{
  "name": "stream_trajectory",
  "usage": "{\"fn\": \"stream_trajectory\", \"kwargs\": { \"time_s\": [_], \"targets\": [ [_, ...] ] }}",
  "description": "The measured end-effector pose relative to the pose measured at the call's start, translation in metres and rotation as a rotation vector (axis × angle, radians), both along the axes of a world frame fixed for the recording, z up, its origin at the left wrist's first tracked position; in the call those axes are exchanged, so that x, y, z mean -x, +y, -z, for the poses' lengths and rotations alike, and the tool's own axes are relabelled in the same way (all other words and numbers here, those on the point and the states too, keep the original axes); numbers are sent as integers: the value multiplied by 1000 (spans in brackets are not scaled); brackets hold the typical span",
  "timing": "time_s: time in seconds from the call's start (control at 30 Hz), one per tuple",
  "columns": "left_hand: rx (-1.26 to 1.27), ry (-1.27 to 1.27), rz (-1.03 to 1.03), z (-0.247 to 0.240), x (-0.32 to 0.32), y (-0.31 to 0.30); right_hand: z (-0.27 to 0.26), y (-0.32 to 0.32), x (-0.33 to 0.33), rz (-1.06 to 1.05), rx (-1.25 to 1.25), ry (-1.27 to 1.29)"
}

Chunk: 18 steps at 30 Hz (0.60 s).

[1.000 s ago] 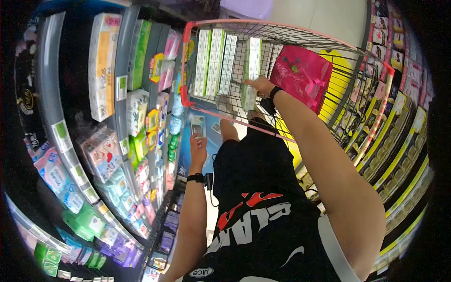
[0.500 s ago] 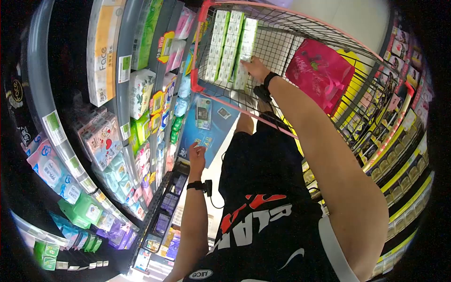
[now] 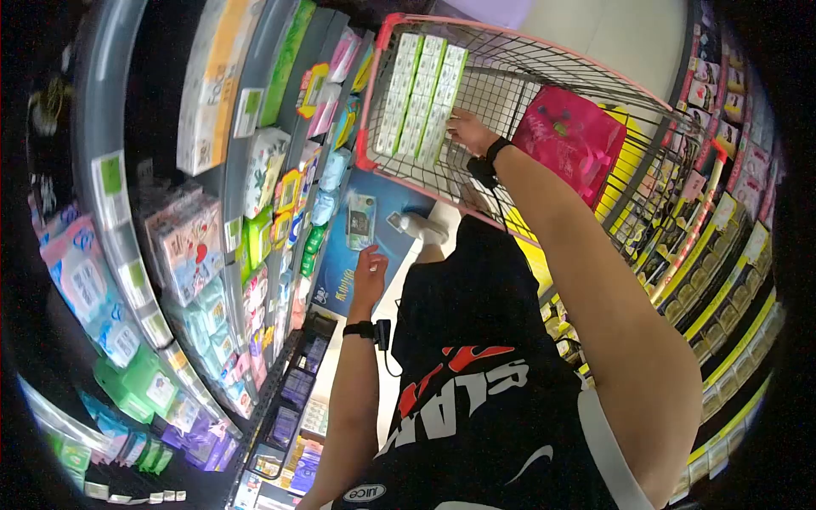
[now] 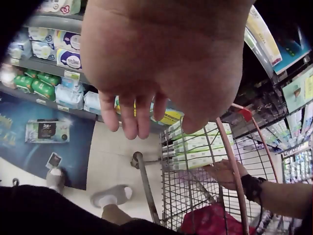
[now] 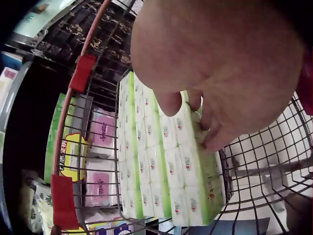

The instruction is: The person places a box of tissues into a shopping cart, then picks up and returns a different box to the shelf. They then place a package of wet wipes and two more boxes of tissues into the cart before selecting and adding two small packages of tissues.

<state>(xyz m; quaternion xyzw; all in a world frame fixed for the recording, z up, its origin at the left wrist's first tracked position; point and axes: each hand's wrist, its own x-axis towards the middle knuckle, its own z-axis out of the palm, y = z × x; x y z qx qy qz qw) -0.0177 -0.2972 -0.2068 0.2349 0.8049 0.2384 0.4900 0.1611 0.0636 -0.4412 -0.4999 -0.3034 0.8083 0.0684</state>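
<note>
Packs (image 3: 419, 100) in cart (image 3: 361, 151), right grip (image 3: 473, 134) touching

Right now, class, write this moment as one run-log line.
right hand: touching one of three white-and-green tissue packs, side by side in shopping cart | left hand: empty | magenta bag: same cart

3 long bundles of small white packs (image 3: 422, 98), banded in bright green, sit side by side in a close block at one end of the wire cart (image 3: 363, 151). Little marks (image 5: 193, 203) dot the white faces (red and green, probably a logo, though too blurred to read). The bundle nearest the cart's middle (image 5: 178, 161) has the right hand (image 3: 473, 134) at its green side (image 5: 211, 178).
</note>
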Motion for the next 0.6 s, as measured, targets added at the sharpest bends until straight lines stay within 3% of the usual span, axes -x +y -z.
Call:
{"fn": "stream_trajectory", "kwargs": {
  "time_s": [0.07,0.17,0.23,0.27,0.3,0.33,0.37,0.4,0.43,0.47,0.5,0.53,0.57,0.6],
  "targets": [
    [33,-52,-53,-3,12,-14,4,0,-11,-364,-458,50],
    [53,-141,-215,22,39,-73,-33,-2,-3,-313,-211,-123],
    [55,-170,-366,44,61,-111,-55,-10,-10,-257,-320,-40],
    [106,-59,-71,53,84,-127,-48,-17,-20,-326,-541,-105],
    [142,74,214,65,106,-142,-66,-20,-22,-237,-493,-140],
    [-104,254,238,72,114,-158,-84,-23,-25,-142,-447,-172],
    [-55,300,344,108,137,-179,-150,-41,-19,1,-437,-129],
    [108,280,269,129,154,-186,-181,-52,-16,56,-458,-78],
    [-20,275,367,106,166,-176,-195,-60,-18,78,-481,24],
    [-58,67,-133,90,160,-169,-218,-73,-15,143,-517,124],
    [-33,-35,-214,84,168,-165,-259,-86,-3,198,-516,34],
    [-31,33,-89,80,178,-154,-263,-86,-7,94,-561,11],
    [-19,102,35,76,184,-148,-293,-96,3,141,-569,2],
    [-42,129,11,68,185,-145,-316,-97,12,126,-630,-8]
  ]
}}
